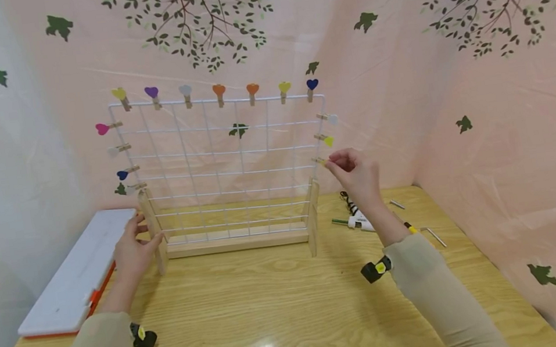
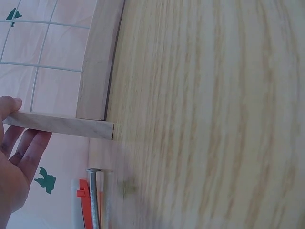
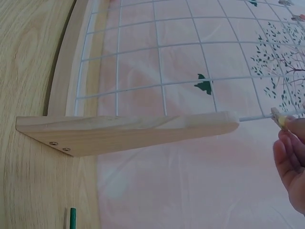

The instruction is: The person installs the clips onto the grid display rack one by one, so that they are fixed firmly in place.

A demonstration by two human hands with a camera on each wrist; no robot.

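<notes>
A white wire grid (image 1: 225, 156) stands upright in a wooden stand (image 1: 237, 243). Small clothespins with coloured hearts are clipped along its top and both sides, among them an orange-heart clothespin (image 1: 219, 92) and a dark blue one (image 1: 312, 87). My right hand (image 1: 360, 177) pinches a yellow-heart clothespin (image 3: 282, 119) between thumb and finger at the grid's right edge, below two other clothespins. My left hand (image 1: 134, 248) grips the stand's left wooden upright (image 2: 57, 125), thumb on one side and fingers on the other.
Left of the stand lies a white case (image 1: 77, 270) with an orange edge and latch. Behind my right forearm are a white glue gun (image 1: 359, 221) with a green stick, a hex key (image 1: 435, 236) and a small metal rod (image 1: 397, 204). Leaf-printed cloth hangs behind the table.
</notes>
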